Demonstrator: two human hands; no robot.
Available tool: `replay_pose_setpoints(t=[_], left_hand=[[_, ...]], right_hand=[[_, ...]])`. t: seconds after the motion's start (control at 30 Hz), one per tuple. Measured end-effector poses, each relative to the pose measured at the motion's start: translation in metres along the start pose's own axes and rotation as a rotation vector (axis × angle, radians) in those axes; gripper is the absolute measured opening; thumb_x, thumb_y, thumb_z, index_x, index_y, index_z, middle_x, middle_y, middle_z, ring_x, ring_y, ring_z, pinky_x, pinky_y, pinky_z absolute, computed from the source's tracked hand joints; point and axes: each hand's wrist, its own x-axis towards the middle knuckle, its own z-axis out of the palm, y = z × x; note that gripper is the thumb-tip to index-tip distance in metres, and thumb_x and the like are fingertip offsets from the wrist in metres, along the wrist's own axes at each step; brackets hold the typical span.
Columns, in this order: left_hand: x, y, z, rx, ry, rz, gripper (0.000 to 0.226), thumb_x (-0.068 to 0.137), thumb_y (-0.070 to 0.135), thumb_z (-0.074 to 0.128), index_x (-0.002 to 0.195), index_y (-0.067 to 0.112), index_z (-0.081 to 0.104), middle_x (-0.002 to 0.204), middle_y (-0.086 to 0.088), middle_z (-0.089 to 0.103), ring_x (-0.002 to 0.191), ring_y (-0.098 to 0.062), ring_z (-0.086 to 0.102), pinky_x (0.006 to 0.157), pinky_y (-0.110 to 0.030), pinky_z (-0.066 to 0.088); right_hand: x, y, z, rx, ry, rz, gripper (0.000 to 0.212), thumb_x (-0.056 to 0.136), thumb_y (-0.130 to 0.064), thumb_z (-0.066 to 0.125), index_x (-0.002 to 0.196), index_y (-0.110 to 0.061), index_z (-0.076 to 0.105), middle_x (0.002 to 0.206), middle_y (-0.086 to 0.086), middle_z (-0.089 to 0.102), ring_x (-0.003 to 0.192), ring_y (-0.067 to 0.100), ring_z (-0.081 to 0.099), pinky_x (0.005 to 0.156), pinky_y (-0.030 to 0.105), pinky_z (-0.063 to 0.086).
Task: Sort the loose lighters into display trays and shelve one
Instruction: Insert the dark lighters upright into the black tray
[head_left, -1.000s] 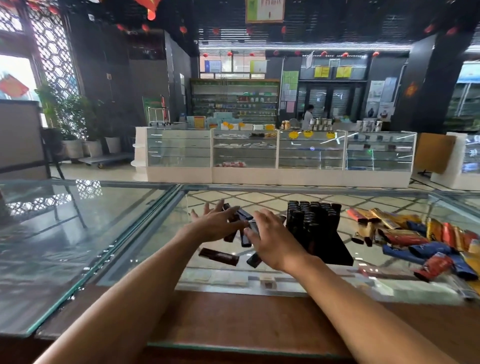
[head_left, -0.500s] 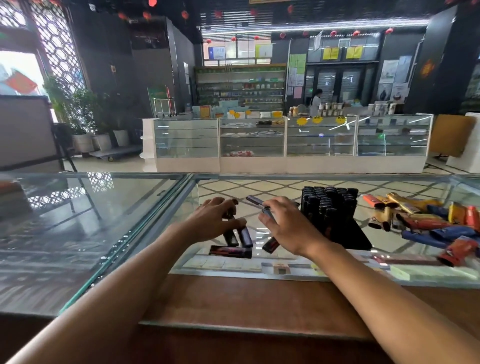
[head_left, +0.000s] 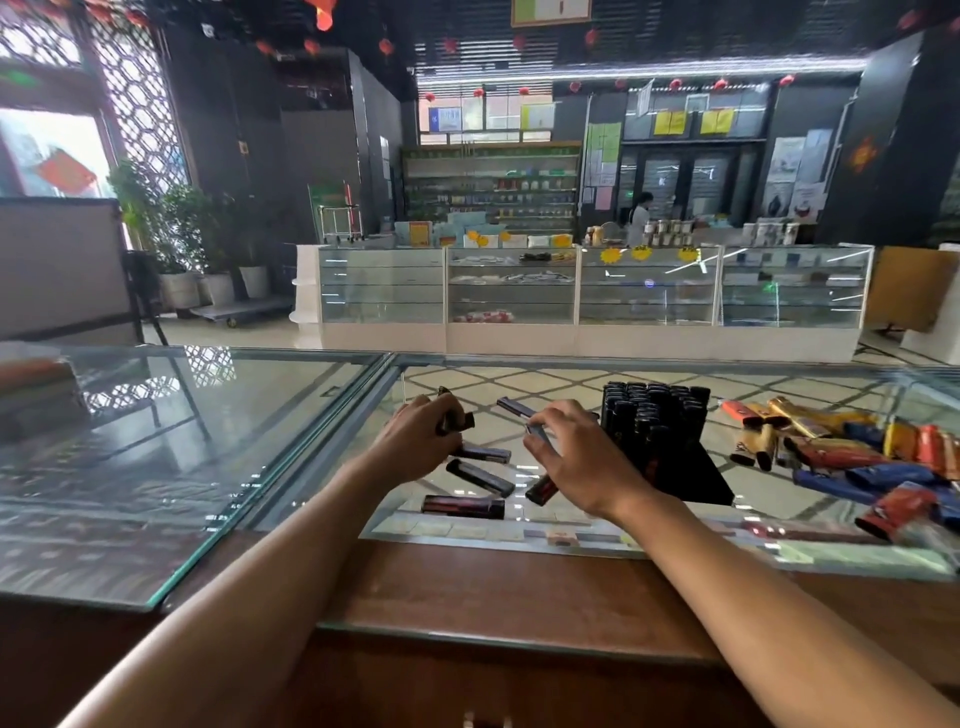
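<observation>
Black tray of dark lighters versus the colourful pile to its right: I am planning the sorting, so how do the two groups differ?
The dark lighters in the black display tray stand upright in tight rows; the colourful loose lighters lie flat in a jumble. The tray's are uniformly dark; the pile mixes red, blue and yellow. Both sit on the glass counter.

A clear glass counter top (head_left: 156, 467), edged at 6 o'clock by a brown wooden strip (head_left: 493, 587), carries four dark slim plastic lighters (head_left: 480, 478) lying flat, scattered near its middle. At 2 o'clock from them stands a black wedge-shaped display tray (head_left: 691, 483) packed with upright black lighters (head_left: 649, 410). At 3 o'clock lies a loose heap of red, blue and yellow lighters (head_left: 857, 460).
</observation>
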Motion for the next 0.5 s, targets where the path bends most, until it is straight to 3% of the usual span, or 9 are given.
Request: replay_pose_setpoints(t=[0.3,0.4,0.5], left_hand=[[-0.0043,0.0003,-0.0020,0.006,0.060,0.061,0.025,0.092,0.015,0.067,0.112,0.026,0.057,0.113,-0.005,0.052,0.098,-0.025,0.052,0.081,-0.035,0.048],[-0.0023,-0.0009,-0.0057,0.016,0.040,0.040,0.020,0.093,0.009,0.066,0.107,0.022,0.060,0.106,-0.006,0.060,0.088,-0.022,0.057,0.068,-0.025,0.043],[-0.0007,-0.0020,-0.0069,-0.039,0.032,0.036,0.022,0.094,0.007,0.065,0.102,0.026,0.058,0.095,0.003,0.062,0.073,-0.008,0.056,0.060,-0.019,0.042]], right_hand=[[0.0007,0.0037,0.0007,0.051,0.004,-0.002,0.039,0.103,-0.043,0.050,0.131,-0.017,0.058,0.141,-0.003,0.046,0.131,0.015,0.044,0.105,0.030,0.039],[-0.0005,0.0033,0.0003,0.014,-0.004,-0.012,0.044,0.104,-0.045,0.047,0.139,-0.019,0.052,0.148,-0.003,0.043,0.136,0.017,0.040,0.109,0.035,0.039],[-0.0016,0.0032,0.0005,-0.068,-0.027,-0.034,0.051,0.104,-0.049,0.044,0.146,-0.021,0.045,0.154,-0.002,0.039,0.141,0.019,0.036,0.111,0.040,0.038]])
